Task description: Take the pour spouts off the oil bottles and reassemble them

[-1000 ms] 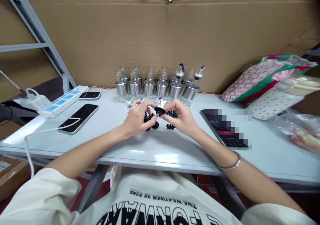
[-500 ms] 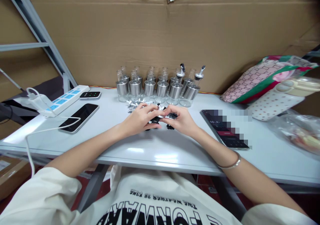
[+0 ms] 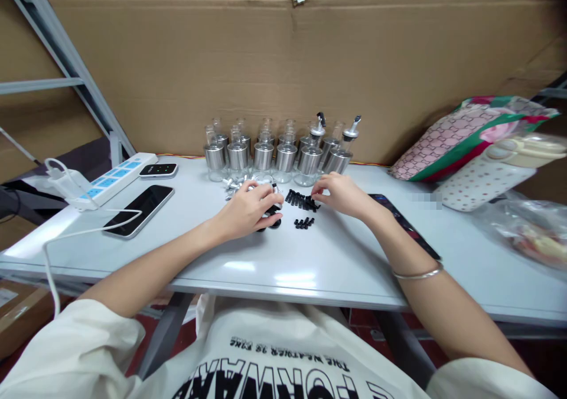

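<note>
My left hand is closed around a bottle pourer, silver and black, partly hidden by the fingers. Round black parts lie beneath that hand. At the right end of a row of small black pieces, my right hand pinches a small black piece that still lies by the row. Nearer me is a group of shorter black pieces. Silver spout parts are heaped behind my left hand.
Behind stand two rows of glass bottles with steel sleeves; two carry pourers. To the left are a phone, a small black device and a power strip. A phone, spotted bottle and bag lie right.
My right hand has left the pourer and moved right to the row of small black pieces, uncovering them. My left hand keeps hold of the pourer in nearly the same place.
</note>
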Available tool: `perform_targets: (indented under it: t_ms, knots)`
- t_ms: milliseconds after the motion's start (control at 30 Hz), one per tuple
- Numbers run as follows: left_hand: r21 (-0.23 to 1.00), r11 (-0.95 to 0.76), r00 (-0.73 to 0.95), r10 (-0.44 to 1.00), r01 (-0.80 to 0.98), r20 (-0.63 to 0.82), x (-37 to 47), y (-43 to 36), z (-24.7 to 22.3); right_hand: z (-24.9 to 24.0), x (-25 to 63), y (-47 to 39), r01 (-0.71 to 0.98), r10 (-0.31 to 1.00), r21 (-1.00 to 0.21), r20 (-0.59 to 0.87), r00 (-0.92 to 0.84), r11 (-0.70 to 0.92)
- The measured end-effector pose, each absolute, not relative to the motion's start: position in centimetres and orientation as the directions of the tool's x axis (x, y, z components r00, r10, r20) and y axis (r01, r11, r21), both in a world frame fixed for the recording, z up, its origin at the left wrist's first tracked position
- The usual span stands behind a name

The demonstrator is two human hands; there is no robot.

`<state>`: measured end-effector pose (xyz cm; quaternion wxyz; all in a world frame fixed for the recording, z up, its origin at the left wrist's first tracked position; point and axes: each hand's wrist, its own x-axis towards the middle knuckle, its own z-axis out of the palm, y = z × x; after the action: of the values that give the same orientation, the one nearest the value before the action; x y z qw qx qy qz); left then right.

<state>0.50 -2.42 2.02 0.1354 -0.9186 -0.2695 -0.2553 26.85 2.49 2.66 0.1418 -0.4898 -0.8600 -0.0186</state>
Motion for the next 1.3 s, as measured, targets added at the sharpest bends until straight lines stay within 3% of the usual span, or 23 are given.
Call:
perform_targets:
  t_ms: [233,433,600,700,800,867,1033,1300]
  knots:
    - [-0.111,-0.841,0.721,0.377,0.53,0.582,0.7,-2.8,2.1,2.9,26.6,1.9,0.876,0.895,-0.185,0.099,-0.435,0.446]
    - [-0.079,-0.836,0.688,0.389,0.543,0.613,0.7,-2.7,2.0,2.3,26.5,1.9,0.915,0.911,-0.065,0.135,-0.388,0.399]
    - [0.017,-0.843,0.666,0.436,0.537,0.606,0.8,-2.8,1.9,2.4,26.6,1.9,0.91,0.914,-0.111,0.125,-0.387,0.4]
    - [0.185,-0.828,0.608,0.522,0.529,0.599,0.9,-3.0,1.9,3.3,26.0,1.4,0.846,0.902,-0.314,0.118,-0.415,0.43]
    - [0.413,-0.771,0.529,0.635,0.485,0.563,1.0,-3.1,1.9,4.2,24.8,0.2,0.585,0.826,-0.699,0.016,-0.564,0.412]
    - [0.492,-0.751,0.537,0.66,0.44,0.525,1.0,-3.3,1.9,4.6,23.9,-0.7,0.413,0.78,-0.844,0.012,-0.625,0.344]
    - [0.464,-0.79,0.637,0.605,0.401,0.479,1.2,-3.8,1.9,4.5,22.6,-1.7,0.269,0.766,-0.925,0.035,-0.642,0.267]
    - [0.385,-0.847,0.635,0.53,0.367,0.561,1.2,-3.9,2.1,4.5,21.7,-2.2,0.09,0.838,-0.98,0.103,-0.536,0.179]
